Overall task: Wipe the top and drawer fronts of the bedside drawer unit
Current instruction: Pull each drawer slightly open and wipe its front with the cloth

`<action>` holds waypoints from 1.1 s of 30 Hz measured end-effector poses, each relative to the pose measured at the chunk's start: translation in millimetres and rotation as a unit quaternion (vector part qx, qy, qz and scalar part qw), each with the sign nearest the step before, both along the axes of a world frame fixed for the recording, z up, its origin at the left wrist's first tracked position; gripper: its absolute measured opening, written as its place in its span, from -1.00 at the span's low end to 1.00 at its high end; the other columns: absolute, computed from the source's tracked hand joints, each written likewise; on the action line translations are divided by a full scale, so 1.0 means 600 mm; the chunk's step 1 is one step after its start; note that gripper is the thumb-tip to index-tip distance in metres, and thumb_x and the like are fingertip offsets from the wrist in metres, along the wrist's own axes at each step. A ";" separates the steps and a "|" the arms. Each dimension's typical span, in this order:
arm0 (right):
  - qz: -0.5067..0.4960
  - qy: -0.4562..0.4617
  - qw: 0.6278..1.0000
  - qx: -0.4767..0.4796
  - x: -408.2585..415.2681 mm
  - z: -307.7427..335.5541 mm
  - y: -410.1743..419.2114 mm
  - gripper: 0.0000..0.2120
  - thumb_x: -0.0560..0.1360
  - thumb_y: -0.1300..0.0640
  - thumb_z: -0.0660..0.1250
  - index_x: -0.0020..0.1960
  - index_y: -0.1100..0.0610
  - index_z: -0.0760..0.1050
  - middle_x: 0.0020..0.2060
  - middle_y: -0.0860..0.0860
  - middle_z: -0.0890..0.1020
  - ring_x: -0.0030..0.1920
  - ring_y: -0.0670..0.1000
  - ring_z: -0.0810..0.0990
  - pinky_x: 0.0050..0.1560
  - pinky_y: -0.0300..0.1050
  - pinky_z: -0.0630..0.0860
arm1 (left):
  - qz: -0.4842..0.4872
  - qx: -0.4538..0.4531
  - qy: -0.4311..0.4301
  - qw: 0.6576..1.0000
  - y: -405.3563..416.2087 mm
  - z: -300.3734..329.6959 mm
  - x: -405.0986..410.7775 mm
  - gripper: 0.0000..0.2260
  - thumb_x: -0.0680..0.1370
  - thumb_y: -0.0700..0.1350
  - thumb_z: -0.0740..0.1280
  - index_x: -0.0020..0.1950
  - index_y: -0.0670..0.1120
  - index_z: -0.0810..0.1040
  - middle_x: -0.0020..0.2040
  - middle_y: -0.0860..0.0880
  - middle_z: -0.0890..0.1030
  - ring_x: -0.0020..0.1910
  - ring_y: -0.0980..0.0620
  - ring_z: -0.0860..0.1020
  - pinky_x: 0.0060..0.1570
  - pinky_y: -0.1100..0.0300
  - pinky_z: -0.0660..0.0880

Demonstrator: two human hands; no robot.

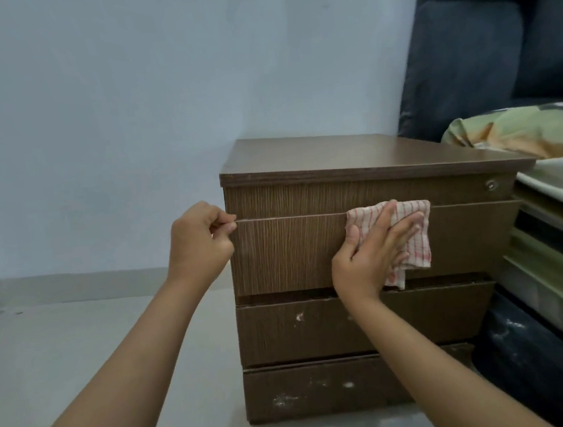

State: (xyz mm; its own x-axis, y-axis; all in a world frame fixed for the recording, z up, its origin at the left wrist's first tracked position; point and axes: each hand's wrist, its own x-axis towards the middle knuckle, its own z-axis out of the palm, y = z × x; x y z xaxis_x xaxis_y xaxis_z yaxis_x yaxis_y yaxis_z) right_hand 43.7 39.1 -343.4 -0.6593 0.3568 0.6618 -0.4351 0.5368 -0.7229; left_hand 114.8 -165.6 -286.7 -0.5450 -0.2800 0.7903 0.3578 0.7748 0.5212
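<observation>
As the right hand (373, 256) presses a red-checked cloth (409, 235) flat against the second drawer front (294, 250) of a brown bedside drawer unit (354, 158), fingers straight and spread over the fabric, the left hand (200, 241) curls at the drawer's upper left corner, fingertips pinching its top edge. The unit stands on the floor (80, 353) against a pale wall (124, 90), just beside a bed (546, 188).

The risks, judged from here: the drawer may slide out or rack sideways if the pinching hand pulls while the other pushes, and fingertips in the gap could get nipped. The cloth's loose lower corner hangs over the gap below and may snag there. White marks on the two lower fronts may smear rather than lift if the cloth is dry.

By count: one unit, one top, four drawer fronts, one small round fitting (491, 184) on the uppermost front, one cloth, two hands. Two fronts, the third (284, 333) and the bottom (324, 388), carry visible marks.
</observation>
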 end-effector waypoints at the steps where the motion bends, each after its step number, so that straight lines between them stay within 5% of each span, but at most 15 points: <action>1: 0.001 0.003 1.000 -0.001 -0.001 0.000 0.002 -0.37 0.56 -0.01 0.06 0.52 0.01 -0.19 0.49 0.13 -0.31 0.48 0.13 -0.32 0.38 0.19 -0.26 | 0.003 -0.006 0.004 1.000 0.001 -0.001 -0.001 -0.92 0.39 -0.37 0.40 -0.23 -0.21 0.59 -0.25 -0.03 0.60 -0.28 0.29 0.51 -0.30 0.49 0.39; 4: 0.013 0.022 1.000 -0.009 -0.002 -0.005 0.002 -0.38 0.58 0.03 0.08 0.52 0.00 -0.19 0.49 0.10 -0.33 0.47 0.08 -0.35 0.38 0.19 -0.27 | 0.012 -0.030 0.032 0.999 0.003 -0.010 0.002 -0.91 0.41 -0.36 0.39 -0.20 -0.19 0.60 -0.24 -0.04 0.57 -0.25 0.23 0.52 -0.27 0.46 0.41; 7: 0.023 0.050 0.998 -0.010 -0.005 -0.013 0.007 -0.38 0.60 0.12 0.09 0.51 0.00 -0.20 0.46 0.01 -0.33 0.46 0.04 -0.36 0.40 0.16 -0.27 | 0.036 -0.050 0.066 0.996 0.017 -0.041 0.010 -0.79 0.46 -0.33 0.36 0.08 -0.20 0.60 -0.16 -0.08 0.51 -0.21 0.04 0.50 -0.19 0.39 0.42; 12: 0.031 0.057 0.998 0.012 -0.007 -0.025 0.016 -0.38 0.60 0.18 0.09 0.51 0.01 -0.19 0.46 -0.01 -0.29 0.47 0.02 -0.33 0.40 0.13 -0.25 | 0.034 -0.087 0.010 0.996 0.037 -0.128 0.028 -0.46 0.46 -0.27 0.37 0.42 -0.23 0.29 0.10 -0.17 0.41 0.10 0.05 0.41 0.14 0.35 0.36; 16: 0.037 0.064 0.997 0.020 -0.007 -0.035 0.018 -0.38 0.59 0.21 0.10 0.51 0.01 -0.17 0.47 0.01 -0.27 0.48 0.04 -0.31 0.40 0.14 -0.25 | 0.021 -0.086 -0.056 0.994 0.033 -0.187 0.042 -0.59 0.45 -0.22 0.40 0.26 -0.24 0.40 0.10 -0.13 0.43 0.05 0.09 0.42 0.09 0.28 0.43; 21: 0.055 0.062 0.996 0.022 -0.001 -0.050 0.020 -0.38 0.60 0.21 0.10 0.50 -0.02 -0.19 0.46 -0.01 -0.28 0.48 0.04 -0.31 0.41 0.15 -0.24 | 0.033 -0.087 -0.097 0.991 0.021 -0.208 0.040 -0.83 0.46 -0.18 0.40 -0.01 -0.18 0.50 -0.09 -0.03 0.49 -0.12 0.10 0.46 -0.12 0.43 0.35; 25: 0.062 0.054 0.996 0.022 0.004 -0.054 0.019 -0.38 0.60 0.21 0.10 0.50 0.00 -0.18 0.47 0.01 -0.27 0.49 0.09 -0.29 0.41 0.17 -0.22 | 0.036 -0.088 -0.116 0.989 0.018 -0.215 0.040 -0.85 0.46 -0.19 0.41 -0.01 -0.21 0.58 -0.10 -0.07 0.56 -0.13 0.04 0.51 -0.13 0.27 0.45; 33: 0.066 0.048 0.997 0.009 0.007 -0.052 0.015 -0.41 0.60 0.22 0.09 0.51 0.04 -0.15 0.47 0.04 -0.27 0.49 0.10 -0.29 0.41 0.21 -0.22 | 0.024 -0.050 -0.140 0.989 0.012 -0.201 0.030 -0.94 0.43 -0.24 0.43 -0.11 -0.17 0.62 -0.18 -0.04 0.58 -0.21 0.06 0.51 -0.19 0.30 0.43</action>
State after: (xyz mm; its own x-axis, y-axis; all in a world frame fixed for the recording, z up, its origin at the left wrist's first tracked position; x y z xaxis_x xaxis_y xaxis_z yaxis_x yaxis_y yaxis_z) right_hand 48.2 48.2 -374.5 -0.6326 0.2594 0.7298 -0.5693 0.4832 -0.6652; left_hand 132.6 -158.5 -407.3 -0.7343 -0.2392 0.6353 0.1716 0.8400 0.5147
